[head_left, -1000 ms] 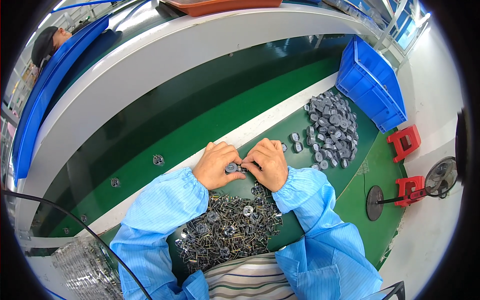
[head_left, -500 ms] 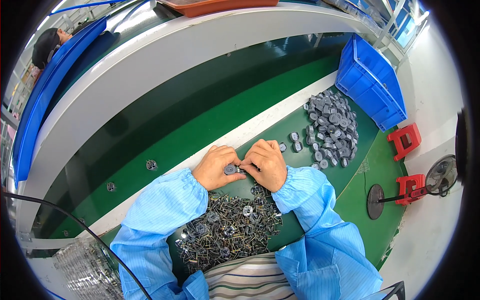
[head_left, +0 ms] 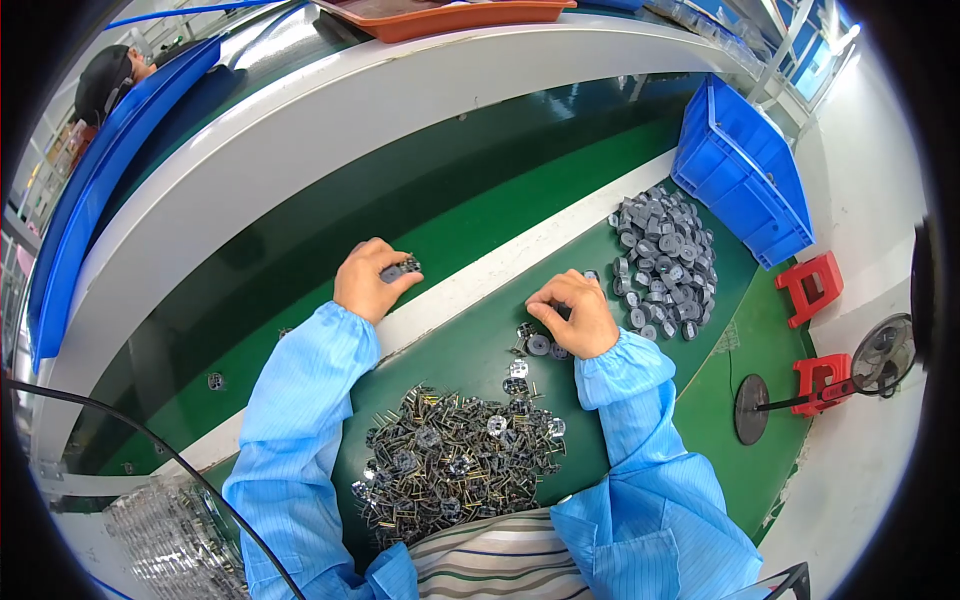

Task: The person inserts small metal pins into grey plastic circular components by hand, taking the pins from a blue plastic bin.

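Observation:
My left hand [head_left: 370,282] is over the belt beyond the white strip, pinching a small round grey plug part [head_left: 403,268] with metal bits on its outer side. My right hand [head_left: 582,312] hovers low above the green table, fingers curled together; a dark bit shows between thumb and fingers, but its kind is hidden. Just below that hand lie loose grey round caps [head_left: 538,345] and metal-pinned discs [head_left: 517,370]. Nearer my body spreads a heap of small metal-pinned parts [head_left: 455,465]. A heap of grey round caps [head_left: 668,262] lies to the right.
A blue crate [head_left: 740,165] stands at the far right end of the table. A white strip [head_left: 490,275] divides table from green belt, where a small part [head_left: 215,381] lies. Red stools [head_left: 810,288] and a fan [head_left: 882,352] are at right; a black cable [head_left: 150,432] crosses lower left.
My hands, together over the table before, have parted. The left has moved up and left over the belt with the plug part; the right has shifted right, toward the loose caps.

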